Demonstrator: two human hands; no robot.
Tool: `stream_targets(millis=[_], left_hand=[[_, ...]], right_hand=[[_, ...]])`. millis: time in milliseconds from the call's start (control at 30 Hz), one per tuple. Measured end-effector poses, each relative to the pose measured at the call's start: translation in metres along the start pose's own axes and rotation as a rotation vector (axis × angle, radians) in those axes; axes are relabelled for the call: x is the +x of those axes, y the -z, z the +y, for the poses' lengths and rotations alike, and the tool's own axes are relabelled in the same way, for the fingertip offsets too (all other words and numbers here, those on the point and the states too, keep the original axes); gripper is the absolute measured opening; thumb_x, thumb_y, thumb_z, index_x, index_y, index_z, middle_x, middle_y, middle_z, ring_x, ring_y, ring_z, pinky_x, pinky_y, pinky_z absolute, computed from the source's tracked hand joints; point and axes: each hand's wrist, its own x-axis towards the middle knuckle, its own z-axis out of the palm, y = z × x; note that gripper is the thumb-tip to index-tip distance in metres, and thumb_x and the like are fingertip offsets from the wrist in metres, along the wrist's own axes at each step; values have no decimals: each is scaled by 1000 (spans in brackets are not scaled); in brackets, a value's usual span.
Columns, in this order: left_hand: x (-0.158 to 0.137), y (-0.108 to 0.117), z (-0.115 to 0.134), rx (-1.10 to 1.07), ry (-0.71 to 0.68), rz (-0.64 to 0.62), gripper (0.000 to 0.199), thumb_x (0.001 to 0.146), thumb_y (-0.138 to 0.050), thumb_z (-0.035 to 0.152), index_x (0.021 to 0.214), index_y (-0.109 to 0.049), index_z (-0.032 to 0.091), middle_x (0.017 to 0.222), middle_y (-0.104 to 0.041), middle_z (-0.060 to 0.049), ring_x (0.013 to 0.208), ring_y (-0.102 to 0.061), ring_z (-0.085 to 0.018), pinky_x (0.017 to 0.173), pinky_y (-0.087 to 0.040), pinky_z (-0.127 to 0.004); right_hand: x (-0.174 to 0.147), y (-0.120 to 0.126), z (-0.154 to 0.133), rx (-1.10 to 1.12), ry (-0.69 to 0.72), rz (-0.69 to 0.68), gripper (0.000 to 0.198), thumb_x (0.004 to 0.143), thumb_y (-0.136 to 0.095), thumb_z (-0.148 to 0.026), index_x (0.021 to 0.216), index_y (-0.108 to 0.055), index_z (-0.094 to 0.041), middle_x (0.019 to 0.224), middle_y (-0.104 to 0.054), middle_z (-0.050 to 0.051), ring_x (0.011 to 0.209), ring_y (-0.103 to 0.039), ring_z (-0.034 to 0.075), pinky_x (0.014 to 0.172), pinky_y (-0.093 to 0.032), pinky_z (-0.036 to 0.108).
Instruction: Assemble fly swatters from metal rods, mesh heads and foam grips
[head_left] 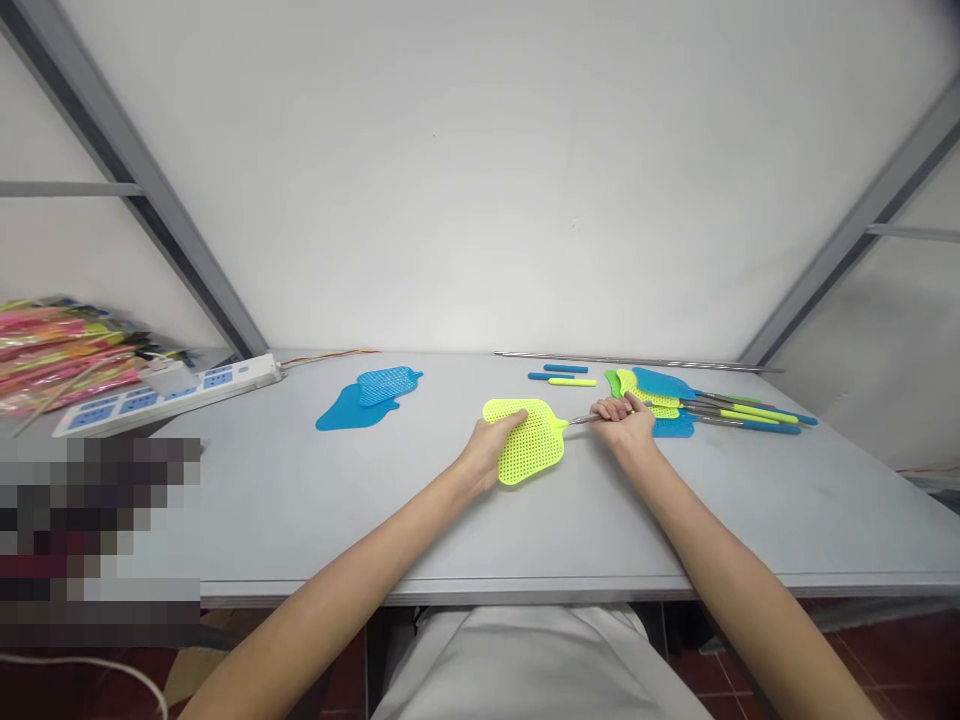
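Between my hands is a yellow fly swatter head [534, 445], a perforated paddle tilted above the grey table. My left hand [489, 448] grips its left edge, thumb lying over the mesh. A thin metal rod [581, 420] runs from the paddle's neck into my right hand [624, 420], whose fingers are closed round it. Just beyond my right hand lies a pile of fly swatters [720, 408] with blue, yellow and green heads. Loose blue and yellow handles [571, 382] rest behind my hands. Two loose blue swatter heads [360, 405] overlap to the left.
Along the back edge of the table [337, 530] lie thin metal rods [637, 360]. A white power strip [172, 393] stands at the left, with several plastic-wrapped colourful items [60, 350] behind it. Grey metal posts [847, 235] rise at both sides. A blurred-out patch covers the lower left.
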Motion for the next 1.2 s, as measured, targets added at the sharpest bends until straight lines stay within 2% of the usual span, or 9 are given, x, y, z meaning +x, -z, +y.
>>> stream_targets(millis=[200, 467, 767, 967, 1200], left_hand=[[-2, 1, -3, 200, -236, -62, 37, 58, -67, 28, 90, -59, 13, 96, -61, -11, 85, -57, -22, 77, -45, -36], [-4, -1, -1, 281, -270, -31, 35, 59, -65, 31, 89, -59, 13, 95, -61, -11, 82, -58, -21, 72, -46, -33], [-2, 2, 0, 483, -372, 43, 31, 59, -65, 34, 84, -62, 15, 88, -64, -8, 79, -58, -20, 69, -45, -30], [-4, 0, 1, 606, -493, 32, 26, 62, -62, 34, 80, -64, 16, 81, -65, -6, 75, -58, -19, 64, -45, -25], [-6, -1, 3, 559, -450, 8, 27, 60, -64, 32, 81, -63, 15, 84, -64, -7, 76, -58, -19, 67, -45, -26]], right_hand=[[-1, -1, -2, 5, 14, 7, 28, 73, -28, -17, 50, -13, -19, 34, -13, -9, 25, -15, 6, 26, -19, 18], [0, 0, 0, 0, 6, 22, 27, 72, -28, -16, 50, -12, -19, 34, -12, -9, 25, -15, 6, 26, -19, 19], [0, 0, 1, -16, -4, 35, 27, 72, -26, -16, 50, -10, -19, 34, -11, -10, 24, -15, 6, 26, -18, 19], [1, 2, 2, 3, -1, 48, 27, 70, -27, -15, 50, -11, -19, 34, -11, -10, 24, -15, 5, 25, -18, 18], [2, 3, 5, 26, 8, 47, 27, 71, -27, -15, 50, -10, -19, 35, -11, -10, 24, -15, 5, 25, -17, 18]])
